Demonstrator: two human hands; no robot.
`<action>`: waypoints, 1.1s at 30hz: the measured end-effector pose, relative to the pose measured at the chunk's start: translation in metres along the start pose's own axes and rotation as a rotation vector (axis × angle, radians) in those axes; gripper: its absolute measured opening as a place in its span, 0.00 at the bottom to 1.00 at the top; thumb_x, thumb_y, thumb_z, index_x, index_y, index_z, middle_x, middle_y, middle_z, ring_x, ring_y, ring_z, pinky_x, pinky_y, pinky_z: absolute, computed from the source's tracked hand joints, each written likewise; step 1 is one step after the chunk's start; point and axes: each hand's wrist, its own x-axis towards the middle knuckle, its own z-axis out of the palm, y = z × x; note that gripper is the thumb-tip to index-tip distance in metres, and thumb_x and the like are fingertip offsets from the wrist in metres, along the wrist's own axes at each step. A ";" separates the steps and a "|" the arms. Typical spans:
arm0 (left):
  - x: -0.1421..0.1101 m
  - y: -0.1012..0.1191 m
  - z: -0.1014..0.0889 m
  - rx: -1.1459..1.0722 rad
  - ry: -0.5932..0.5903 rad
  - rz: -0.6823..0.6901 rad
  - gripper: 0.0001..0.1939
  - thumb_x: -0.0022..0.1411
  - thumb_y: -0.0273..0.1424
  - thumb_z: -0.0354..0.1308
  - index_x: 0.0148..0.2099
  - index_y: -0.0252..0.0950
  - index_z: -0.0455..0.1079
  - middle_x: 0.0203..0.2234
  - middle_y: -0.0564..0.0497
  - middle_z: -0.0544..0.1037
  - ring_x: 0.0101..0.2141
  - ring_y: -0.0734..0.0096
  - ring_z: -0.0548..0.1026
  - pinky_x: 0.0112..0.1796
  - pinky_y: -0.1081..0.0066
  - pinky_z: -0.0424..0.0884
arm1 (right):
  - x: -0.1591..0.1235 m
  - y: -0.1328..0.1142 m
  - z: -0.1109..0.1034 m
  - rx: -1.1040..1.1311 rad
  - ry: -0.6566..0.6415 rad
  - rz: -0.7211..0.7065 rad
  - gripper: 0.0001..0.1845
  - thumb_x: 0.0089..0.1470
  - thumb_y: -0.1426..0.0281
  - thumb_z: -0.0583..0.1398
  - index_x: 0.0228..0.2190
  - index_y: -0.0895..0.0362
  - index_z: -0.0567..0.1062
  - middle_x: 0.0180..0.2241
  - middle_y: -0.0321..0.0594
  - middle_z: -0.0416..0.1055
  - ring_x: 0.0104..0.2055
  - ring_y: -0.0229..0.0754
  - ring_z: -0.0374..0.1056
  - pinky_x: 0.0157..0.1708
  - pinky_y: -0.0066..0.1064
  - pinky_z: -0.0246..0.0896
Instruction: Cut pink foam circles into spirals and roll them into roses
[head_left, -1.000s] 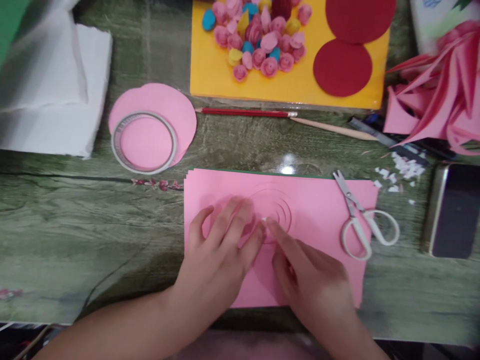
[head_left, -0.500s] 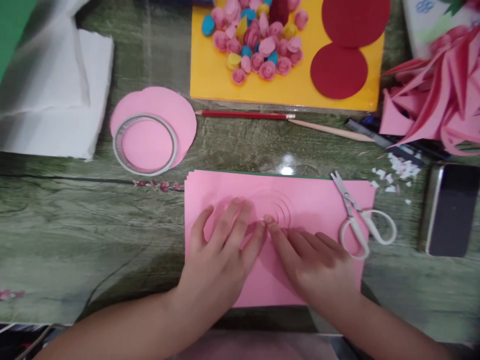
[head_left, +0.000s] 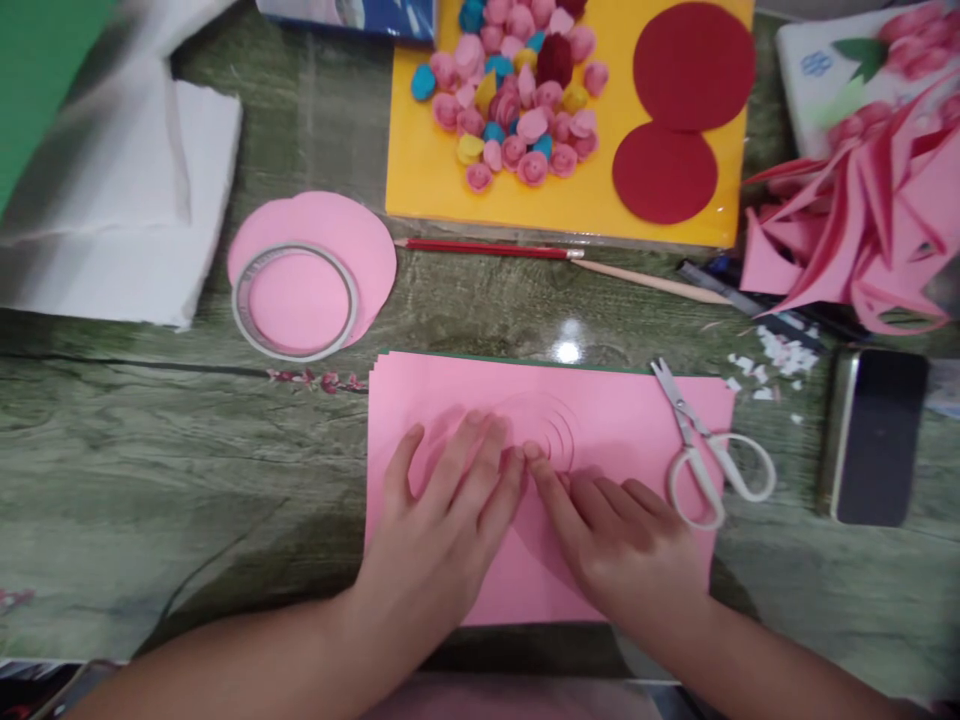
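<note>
A pink paper spiral [head_left: 564, 432] with curved cut lines lies on a stack of pink paper sheets [head_left: 435, 385], low against the same colour. My left hand [head_left: 442, 515] is over the left part of the spiral, index fingertip at its centre and the other fingers fanned out. My right hand [head_left: 630, 545] meets it there, index finger extended and the other fingers curled. Both hands grip the spiral's middle between them; the thumbs are hidden beneath. White-handled scissors [head_left: 697, 450] rest partly on the sheets, just right of my right hand.
A tape ring [head_left: 349, 315] sits on pink paper circles [head_left: 375, 250]. Beyond are a red pencil [head_left: 487, 248], a wooden stick [head_left: 652, 283], yellow card [head_left: 427, 200] with small paper roses [head_left: 532, 168], and red circles [head_left: 667, 175]. Right are pink paper curls [head_left: 862, 235] and a phone [head_left: 877, 435].
The camera view has shifted slightly, so the table items sit a little lower in the picture. My hands stay together at the spiral's centre with almost no change in pose.
</note>
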 end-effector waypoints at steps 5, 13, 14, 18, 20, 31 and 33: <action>-0.001 0.006 -0.001 0.090 -0.008 0.042 0.22 0.62 0.27 0.43 0.58 0.34 0.59 0.57 0.44 0.61 0.58 0.55 0.53 0.56 0.45 0.42 | 0.002 0.000 0.000 -0.006 0.005 -0.006 0.15 0.54 0.82 0.52 0.42 0.63 0.71 0.17 0.35 0.66 0.21 0.37 0.58 0.23 0.32 0.44; -0.002 0.011 0.005 0.144 0.046 0.066 0.22 0.62 0.27 0.42 0.58 0.31 0.59 0.56 0.43 0.63 0.57 0.58 0.55 0.57 0.45 0.41 | 0.004 -0.011 0.002 -0.075 0.065 0.012 0.13 0.54 0.80 0.52 0.39 0.65 0.72 0.17 0.37 0.67 0.20 0.36 0.60 0.23 0.32 0.47; -0.002 0.011 0.006 0.147 0.061 0.070 0.21 0.62 0.26 0.42 0.57 0.31 0.60 0.55 0.43 0.64 0.57 0.58 0.55 0.56 0.45 0.41 | 0.003 -0.011 0.003 -0.063 0.069 0.018 0.14 0.53 0.80 0.52 0.40 0.64 0.72 0.17 0.37 0.67 0.20 0.36 0.60 0.23 0.32 0.47; -0.001 0.010 0.008 0.146 0.121 0.072 0.19 0.62 0.25 0.43 0.53 0.32 0.64 0.53 0.43 0.67 0.56 0.55 0.57 0.55 0.45 0.45 | -0.001 0.000 0.003 0.166 -0.021 0.104 0.16 0.52 0.80 0.52 0.42 0.60 0.72 0.19 0.36 0.70 0.22 0.37 0.64 0.24 0.30 0.52; -0.001 0.009 0.007 0.126 0.126 0.073 0.19 0.62 0.25 0.43 0.53 0.31 0.64 0.54 0.43 0.66 0.57 0.54 0.55 0.54 0.46 0.47 | -0.001 0.012 0.001 0.445 -0.077 0.196 0.17 0.54 0.77 0.52 0.44 0.56 0.71 0.28 0.36 0.74 0.27 0.36 0.67 0.29 0.27 0.57; 0.006 -0.001 -0.024 -0.323 0.482 0.215 0.07 0.59 0.23 0.51 0.37 0.36 0.70 0.33 0.52 0.78 0.34 0.73 0.72 0.37 0.69 0.66 | 0.047 0.040 -0.013 0.347 -0.253 0.490 0.12 0.52 0.75 0.55 0.40 0.64 0.70 0.40 0.51 0.69 0.42 0.48 0.67 0.41 0.35 0.59; -0.009 0.007 -0.056 -0.407 0.630 0.223 0.08 0.58 0.23 0.52 0.37 0.38 0.70 0.22 0.56 0.75 0.25 0.76 0.68 0.29 0.71 0.64 | 0.052 0.042 -0.013 0.342 -0.284 0.497 0.09 0.52 0.77 0.55 0.37 0.65 0.71 0.36 0.52 0.70 0.41 0.48 0.68 0.40 0.36 0.60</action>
